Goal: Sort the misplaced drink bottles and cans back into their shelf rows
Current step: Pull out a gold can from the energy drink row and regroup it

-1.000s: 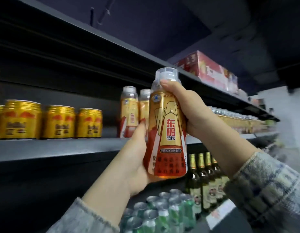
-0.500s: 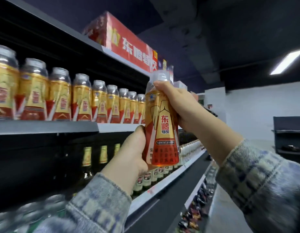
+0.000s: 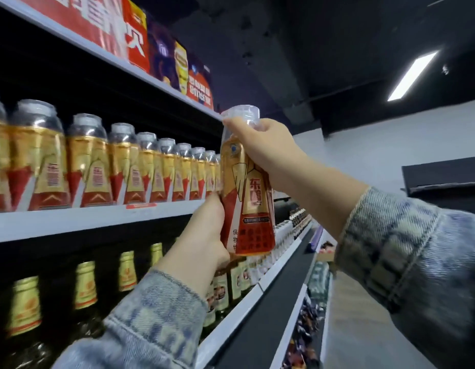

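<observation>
At far left we note a row of gold-and-red bottles [image 3: 98, 166] standing on the grey shelf [image 3: 71, 222]. Next, our left hand [image 3: 204, 243] cups the lower side of the held bottle [image 3: 248, 198], grip clenched on it. The bottle is upright, in the air just off the row's right end. Our right hand [image 3: 268, 153] grasps its neck below the clear cap [image 3: 240, 114].

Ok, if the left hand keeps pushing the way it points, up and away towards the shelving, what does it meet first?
Probably the far end of the row of gold bottles on the shelf; the left hand already grips the held bottle. Depth is unclear.
</observation>
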`<state>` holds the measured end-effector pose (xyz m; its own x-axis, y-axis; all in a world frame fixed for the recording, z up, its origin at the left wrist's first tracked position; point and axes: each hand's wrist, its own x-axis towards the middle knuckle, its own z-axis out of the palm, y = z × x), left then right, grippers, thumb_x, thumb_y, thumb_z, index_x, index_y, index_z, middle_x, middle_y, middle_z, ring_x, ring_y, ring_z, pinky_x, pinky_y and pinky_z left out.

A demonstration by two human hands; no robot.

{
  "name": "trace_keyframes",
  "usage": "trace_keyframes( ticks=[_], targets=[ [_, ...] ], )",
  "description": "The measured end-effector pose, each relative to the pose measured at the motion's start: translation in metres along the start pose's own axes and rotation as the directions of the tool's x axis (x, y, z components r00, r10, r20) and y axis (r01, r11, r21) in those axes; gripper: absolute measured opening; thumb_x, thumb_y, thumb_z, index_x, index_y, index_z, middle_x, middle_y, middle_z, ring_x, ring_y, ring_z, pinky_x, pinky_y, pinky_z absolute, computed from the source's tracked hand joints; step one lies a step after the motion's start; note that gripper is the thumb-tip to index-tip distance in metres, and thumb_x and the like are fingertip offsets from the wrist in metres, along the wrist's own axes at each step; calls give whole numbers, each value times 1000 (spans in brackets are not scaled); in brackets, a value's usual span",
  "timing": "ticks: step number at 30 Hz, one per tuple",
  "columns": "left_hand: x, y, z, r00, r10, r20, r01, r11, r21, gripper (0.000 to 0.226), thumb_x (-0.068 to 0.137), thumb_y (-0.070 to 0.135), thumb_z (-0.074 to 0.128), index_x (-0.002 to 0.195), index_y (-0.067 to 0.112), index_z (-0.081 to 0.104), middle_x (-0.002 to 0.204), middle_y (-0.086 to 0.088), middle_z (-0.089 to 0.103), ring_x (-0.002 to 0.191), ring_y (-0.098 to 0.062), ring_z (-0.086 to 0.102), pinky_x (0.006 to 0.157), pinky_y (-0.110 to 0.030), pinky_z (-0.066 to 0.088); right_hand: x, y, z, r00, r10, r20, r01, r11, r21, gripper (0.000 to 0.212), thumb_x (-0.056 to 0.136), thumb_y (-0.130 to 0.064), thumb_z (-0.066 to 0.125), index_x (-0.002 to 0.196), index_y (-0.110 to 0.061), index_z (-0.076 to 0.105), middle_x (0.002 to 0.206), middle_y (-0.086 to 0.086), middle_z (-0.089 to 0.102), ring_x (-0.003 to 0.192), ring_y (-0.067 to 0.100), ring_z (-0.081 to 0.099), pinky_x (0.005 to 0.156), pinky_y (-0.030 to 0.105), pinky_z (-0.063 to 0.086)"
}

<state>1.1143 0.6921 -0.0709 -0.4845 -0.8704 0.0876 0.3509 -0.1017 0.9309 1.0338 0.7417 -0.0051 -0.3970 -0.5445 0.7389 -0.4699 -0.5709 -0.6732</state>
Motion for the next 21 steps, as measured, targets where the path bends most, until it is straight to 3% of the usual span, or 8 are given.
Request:
trace_keyframes(
  ticks=[3,7,11,14,17,21],
  targets=[
    [72,-9,41,997,-14,73,13,1000,18,41,97,40,36,100,12,65,95,-14,71,86,-31,68,75,-46,55,66,45,-29,999,40,-17,-40,999,7,39,78,-49,70,88,-14,55,64,5,59,54,18,62,61,35,58],
    [168,-33,89,997,-5,72,0,997,72,44,97,37,32,106,12,67,104,-15,71,92,-31,68,72,-45,56,139,124,-66,998,64,-18,-64,997,42,41,74,-47,73,91,-12,58,79,13,63,66,26,66,68,54,58],
    [255,-69,128,997,61,51,-66,993,94,41,99,36,32,106,12,65,103,-15,71,93,-31,68,71,-44,56,200,210,-101,997,68,32,-71,993,91,60,75,-48,73,114,-4,62,86,11,70,66,24,69,65,44,60],
    [315,-87,158,995,95,3,-95,986,135,38,99,35,33,96,14,64,88,-13,71,81,-27,67,63,-39,55,248,263,-126,993,2,120,-19,990,141,32,81,-41,71,85,-10,65,69,8,65,59,20,65,59,33,58],
    [376,-87,185,991,123,-57,-106,965,241,33,98,31,34,93,15,63,88,-12,71,83,-26,66,66,-38,54,303,302,-142,989,-28,143,3,985,170,29,82,-39,70,74,-12,62,54,-4,55,47,6,60,49,20,53],
    [447,-74,203,964,233,-131,-165,904,394,24,97,25,40,99,12,60,96,-10,70,92,-25,66,80,-41,54,368,347,-145,984,-18,178,-22,976,218,33,78,-43,72,70,-15,56,58,3,60,48,17,61,52,28,54]
  ],
)
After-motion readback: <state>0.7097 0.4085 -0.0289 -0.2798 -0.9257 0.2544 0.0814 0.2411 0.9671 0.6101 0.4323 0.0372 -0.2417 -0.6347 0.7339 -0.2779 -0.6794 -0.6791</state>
